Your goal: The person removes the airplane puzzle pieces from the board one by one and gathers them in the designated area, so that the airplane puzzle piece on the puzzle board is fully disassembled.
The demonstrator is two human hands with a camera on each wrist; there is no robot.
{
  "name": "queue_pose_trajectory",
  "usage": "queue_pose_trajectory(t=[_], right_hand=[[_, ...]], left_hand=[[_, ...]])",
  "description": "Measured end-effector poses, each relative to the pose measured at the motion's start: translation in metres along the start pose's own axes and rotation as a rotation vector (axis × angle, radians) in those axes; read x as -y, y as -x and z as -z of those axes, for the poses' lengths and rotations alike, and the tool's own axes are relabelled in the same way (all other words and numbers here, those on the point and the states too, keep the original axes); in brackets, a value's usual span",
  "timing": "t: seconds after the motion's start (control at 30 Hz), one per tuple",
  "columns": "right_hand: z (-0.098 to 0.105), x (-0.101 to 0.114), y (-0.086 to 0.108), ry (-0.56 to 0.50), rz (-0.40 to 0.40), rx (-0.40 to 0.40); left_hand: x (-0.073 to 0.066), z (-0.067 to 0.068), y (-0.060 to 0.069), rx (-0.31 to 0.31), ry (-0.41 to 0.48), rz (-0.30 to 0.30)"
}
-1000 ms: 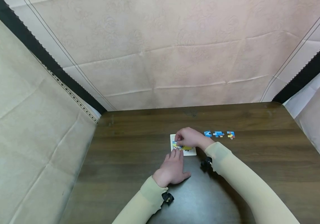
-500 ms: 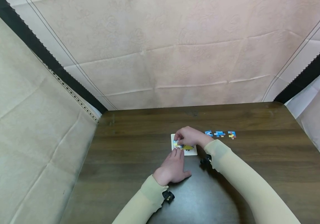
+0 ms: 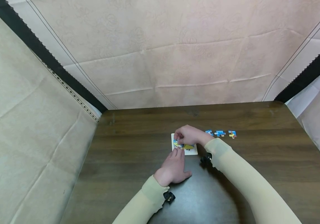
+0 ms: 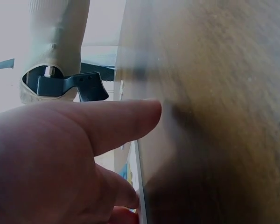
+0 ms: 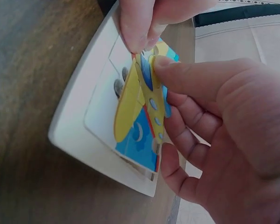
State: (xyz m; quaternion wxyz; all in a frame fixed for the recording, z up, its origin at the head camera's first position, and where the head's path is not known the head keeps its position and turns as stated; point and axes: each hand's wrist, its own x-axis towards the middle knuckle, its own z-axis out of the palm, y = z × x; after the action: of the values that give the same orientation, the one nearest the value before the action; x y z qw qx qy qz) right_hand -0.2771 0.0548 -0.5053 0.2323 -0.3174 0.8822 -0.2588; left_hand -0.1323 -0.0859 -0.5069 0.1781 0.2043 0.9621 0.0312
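A small white puzzle board (image 3: pixel 192 152) lies on the table under both hands. In the right wrist view, assembled pieces on it show a yellow airplane (image 5: pixel 127 109) against blue. My right hand (image 3: pixel 189 135) is over the board's upper part, its thumb and curled fingers pinching a puzzle piece (image 5: pixel 154 77) at the picture's edge; the fingers hide part of that piece. Fingertips of my left hand (image 3: pixel 173 168) rest on the board's near edge, fingers straight and thumb spread out to the side. The left wrist view shows the board's edge (image 4: pixel 139 186) beside those fingers.
Three loose puzzle pieces lie in a row right of the board: a blue one (image 3: pixel 209 133), another blue one (image 3: pixel 220 133), and a blue, yellow and red one (image 3: pixel 232 134). Pale cloth walls (image 3: pixel 160 62) border the brown wooden table (image 3: pixel 126 155).
Both hands stay nearly where they were on the board. The right hand's fingers shift only slightly; the whole scene drifts a little with the head.
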Motion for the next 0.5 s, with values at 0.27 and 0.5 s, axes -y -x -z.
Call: queue_pose_trajectory(t=[0.27,0.5], right_hand=[[0.0015,-0.0020,-0.0011,0.017,0.034,-0.027],[0.0015,-0.0037,-0.0005,0.012,0.049,-0.055]], left_hand=[[-0.0004,0.0018,0.0007,-0.010,-0.015,-0.009],[-0.0010,0.0016,0.0006,0.008,-0.008,0.000]])
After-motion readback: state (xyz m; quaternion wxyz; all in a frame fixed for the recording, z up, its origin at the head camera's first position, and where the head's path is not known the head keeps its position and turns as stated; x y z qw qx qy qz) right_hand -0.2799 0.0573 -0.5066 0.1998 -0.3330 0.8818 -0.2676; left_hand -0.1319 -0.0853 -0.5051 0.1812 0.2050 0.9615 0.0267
